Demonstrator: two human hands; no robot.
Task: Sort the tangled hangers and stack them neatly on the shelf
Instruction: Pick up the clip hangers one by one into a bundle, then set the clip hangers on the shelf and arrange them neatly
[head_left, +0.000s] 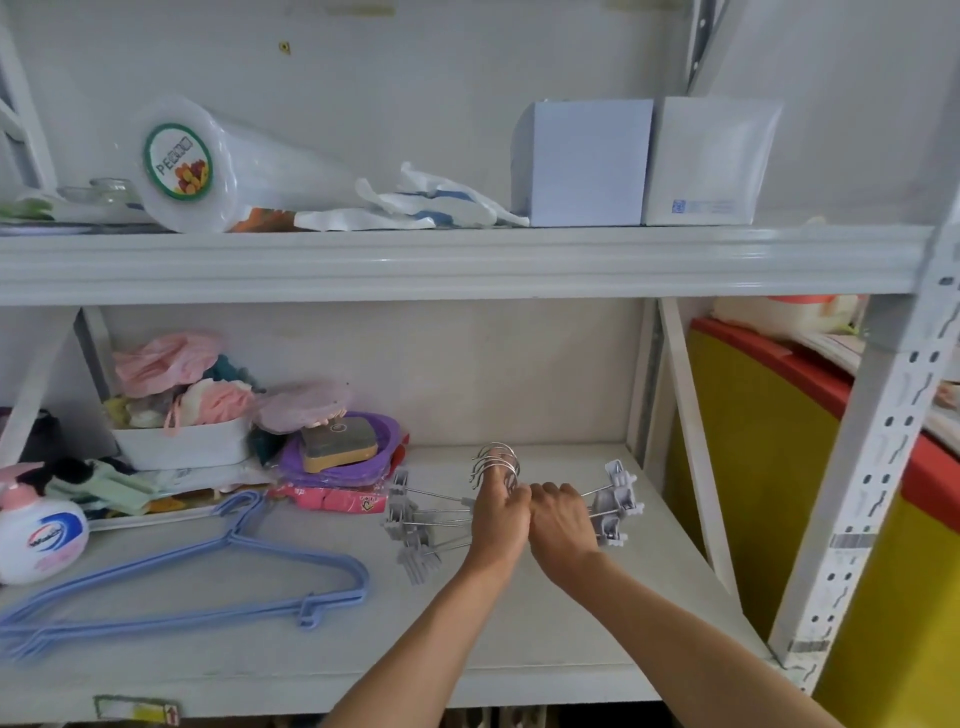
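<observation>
Bundle of grey-clipped metal clip hangers (436, 514), silver hooks aligned, on white shelf (519, 623). Left hand (500, 517) and right hand (561, 522) both closed around its middle, hiding bars there.

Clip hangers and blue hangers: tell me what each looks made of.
Clip hangers, gripped by the left hand and right hand: bare shiny metal, judging by the silvery glint of hooks and rods; the grey clips look like matte plastic.
Blue hangers: thin, even pale blue with a dull sheen, probably plastic-coated wire, possibly solid plastic.
</observation>
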